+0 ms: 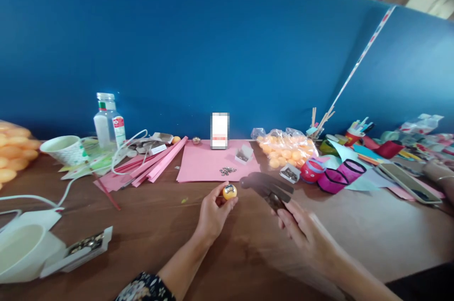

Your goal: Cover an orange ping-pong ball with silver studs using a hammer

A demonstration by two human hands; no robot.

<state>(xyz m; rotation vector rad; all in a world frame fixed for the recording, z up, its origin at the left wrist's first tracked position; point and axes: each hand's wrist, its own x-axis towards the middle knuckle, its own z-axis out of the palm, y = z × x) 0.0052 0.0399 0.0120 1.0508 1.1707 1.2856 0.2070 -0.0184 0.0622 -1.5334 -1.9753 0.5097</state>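
Head view: we look down on a brown wooden craft table (pixel 142 225), where our left hand (pixel 213 213) pinches a small orange plastic ball (pixel 230 191) between thumb and fingertips, just above the tabletop and near the front edge of a pink paper sheet (pixel 209 163). A silvery patch, seemingly small metal pins, shows on the ball's top. Our right hand (pixel 305 232) is closed round the handle of a dark metal hammer (pixel 267 186), whose blurred head hangs just right of the ball, not touching it.

We judge the ball light, hollow and thin-walled, smooth enough to slip and easy to dent, so it is best held low at the sides, fingers clear of the top. The hammer looks heavy and stiff by comparison.

A loose cluster of silver pins (pixel 227 170) lies on the pink sheet, with a small open white box (pixel 244 153) behind it. A clear bag of orange balls (pixel 285 147) sits to the right, a clear plastic bottle (pixel 106 121) and a white paper cup (pixel 65 148) to the left, all against a blue wall (pixel 198 40).
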